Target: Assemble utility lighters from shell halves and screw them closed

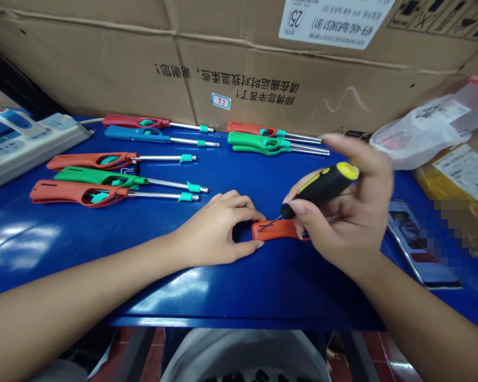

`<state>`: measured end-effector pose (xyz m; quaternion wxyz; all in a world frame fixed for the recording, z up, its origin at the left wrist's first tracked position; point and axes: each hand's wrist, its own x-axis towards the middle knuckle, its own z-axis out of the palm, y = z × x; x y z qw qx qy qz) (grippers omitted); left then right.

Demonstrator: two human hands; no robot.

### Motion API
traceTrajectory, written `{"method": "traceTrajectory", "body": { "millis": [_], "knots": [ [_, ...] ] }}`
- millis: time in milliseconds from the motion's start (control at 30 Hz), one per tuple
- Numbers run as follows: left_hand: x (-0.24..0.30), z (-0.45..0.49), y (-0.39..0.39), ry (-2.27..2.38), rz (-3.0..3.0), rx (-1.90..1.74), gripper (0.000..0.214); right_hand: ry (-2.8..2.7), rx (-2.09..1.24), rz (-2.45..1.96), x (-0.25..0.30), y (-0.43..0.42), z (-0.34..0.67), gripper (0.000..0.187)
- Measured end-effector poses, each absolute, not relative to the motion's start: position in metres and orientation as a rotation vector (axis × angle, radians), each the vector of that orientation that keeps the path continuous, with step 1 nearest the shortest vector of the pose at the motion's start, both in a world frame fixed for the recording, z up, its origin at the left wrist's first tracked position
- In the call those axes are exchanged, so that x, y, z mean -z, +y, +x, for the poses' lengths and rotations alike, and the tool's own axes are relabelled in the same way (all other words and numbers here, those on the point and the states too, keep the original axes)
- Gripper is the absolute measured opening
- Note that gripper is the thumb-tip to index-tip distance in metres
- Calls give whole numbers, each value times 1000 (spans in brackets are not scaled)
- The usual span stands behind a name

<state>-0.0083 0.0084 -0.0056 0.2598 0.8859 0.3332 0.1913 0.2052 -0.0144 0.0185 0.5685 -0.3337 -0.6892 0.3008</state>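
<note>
An orange lighter body (pixel 276 230) lies on the blue table, pinched at its left end between the thumb and fingers of my left hand (pixel 227 228). My right hand (pixel 350 212) grips a screwdriver (pixel 321 188) with a black and yellow handle, its forefinger raised off the handle. The screwdriver slants down to the left, and its thin shaft reaches the lighter's top face near the left end. My right hand covers the right part of the lighter, so I cannot see whether a metal tube is on it.
Several long-nosed lighters, including an orange one (pixel 79 192) and a blue one (pixel 137 133), lie left and behind. A green pair (pixel 258 142) lies by the cardboard box (pixel 115 58). A power strip (pixel 27 146) is left; a phone (pixel 422 244) and plastic bag (pixel 422 130) are right.
</note>
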Motion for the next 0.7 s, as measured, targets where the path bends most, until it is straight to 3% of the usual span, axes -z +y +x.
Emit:
{"method": "traceTrajectory", "body": {
  "millis": [300, 600, 700],
  "knots": [
    [3, -11, 6, 881, 2441, -518, 28, -2155, -603, -857, -64, -8, 219, 58],
    [5, -13, 4, 872, 2441, -560, 30, -2226, -38, -741, -74, 4, 199, 20],
    [6, -14, 3, 883, 2467, -555, 29, -2293, -122, -700, -77, 2, 200, 32]
  ]
}}
